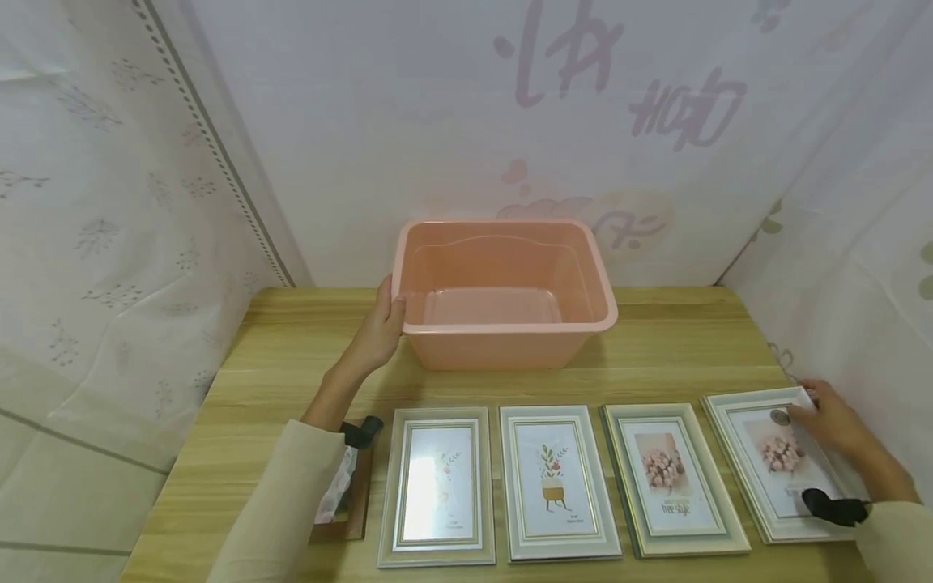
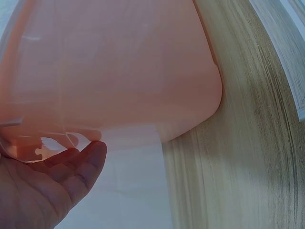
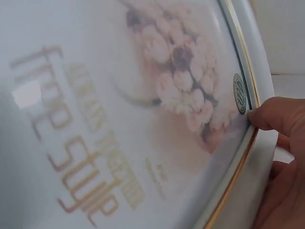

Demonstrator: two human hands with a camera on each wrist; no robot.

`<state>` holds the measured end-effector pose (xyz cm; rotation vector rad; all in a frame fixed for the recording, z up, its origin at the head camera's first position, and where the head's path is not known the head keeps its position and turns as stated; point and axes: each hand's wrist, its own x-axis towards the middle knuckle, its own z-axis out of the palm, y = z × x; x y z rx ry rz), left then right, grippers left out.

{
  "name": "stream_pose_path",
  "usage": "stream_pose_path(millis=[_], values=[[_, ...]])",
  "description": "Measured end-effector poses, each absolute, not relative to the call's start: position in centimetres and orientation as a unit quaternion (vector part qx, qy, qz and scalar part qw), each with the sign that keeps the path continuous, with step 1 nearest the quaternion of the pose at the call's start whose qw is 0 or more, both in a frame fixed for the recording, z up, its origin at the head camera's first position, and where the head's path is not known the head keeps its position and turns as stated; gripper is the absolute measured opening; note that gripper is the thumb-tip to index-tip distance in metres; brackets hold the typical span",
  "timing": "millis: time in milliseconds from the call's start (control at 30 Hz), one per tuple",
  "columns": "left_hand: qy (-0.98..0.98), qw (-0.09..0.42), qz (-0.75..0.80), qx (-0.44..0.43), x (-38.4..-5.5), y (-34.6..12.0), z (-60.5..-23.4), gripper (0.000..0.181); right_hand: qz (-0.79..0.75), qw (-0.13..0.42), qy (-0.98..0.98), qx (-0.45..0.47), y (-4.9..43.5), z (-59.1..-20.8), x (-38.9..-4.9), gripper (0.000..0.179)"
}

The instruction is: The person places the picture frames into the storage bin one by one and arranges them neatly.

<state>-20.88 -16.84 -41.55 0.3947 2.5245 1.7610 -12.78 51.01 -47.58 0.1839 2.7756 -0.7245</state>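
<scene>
My left hand (image 1: 381, 330) grips the left rim of a pink plastic basin (image 1: 492, 350), thumb at the rim and fingers against the outer side wall. The basin stands at the back of the table, with nothing inside it. In the left wrist view the fingertips (image 2: 97, 149) show beside its wall. On the far right, my right hand (image 1: 838, 423) pinches the right edge of a white picture frame (image 1: 780, 486) with a pink flower print. Its thumb lies on the front border next to a round sticker (image 3: 239, 93); the other fingers are partly hidden behind the frame.
A row of similar frames lies along the front: one with a flower print (image 1: 666, 478), two with plant prints, (image 1: 557, 486) the nearer one and a glare-covered frame (image 1: 437, 486). A brown frame (image 1: 353, 502) is partly under my left sleeve. Patterned curtains (image 1: 466, 121) enclose the wooden table (image 1: 313, 332).
</scene>
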Motion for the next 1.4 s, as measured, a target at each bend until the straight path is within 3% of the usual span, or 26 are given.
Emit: stream_pose_path(millis=[333,700,967,1133,1400], values=[[0.804,0.026,0.581,0.127,-21.0,-16.6,-41.1,0.05,-0.281,0.025,0.958,0.05,51.0,-45.8,-12.9,0.053],[0.806,0.04,0.574,0.14,-19.0,-16.2,-37.9,0.049,-0.323,-0.028,0.943,0.072,49.5,-42.7,-13.5,0.043],[0.811,0.03,0.568,0.139,-19.7,-16.4,-39.4,0.05,-0.349,-0.029,0.934,0.066,48.6,-40.4,-13.7,0.037],[0.812,0.02,0.567,0.138,-20.9,-16.7,-41.7,0.051,-0.357,-0.057,0.93,0.065,48.0,-38.7,-13.7,0.025],[0.814,0.014,0.566,0.131,-20.7,-16.9,-41.7,0.053,-0.395,-0.083,0.912,0.074,46.1,-36.6,-14.2,0.021]])
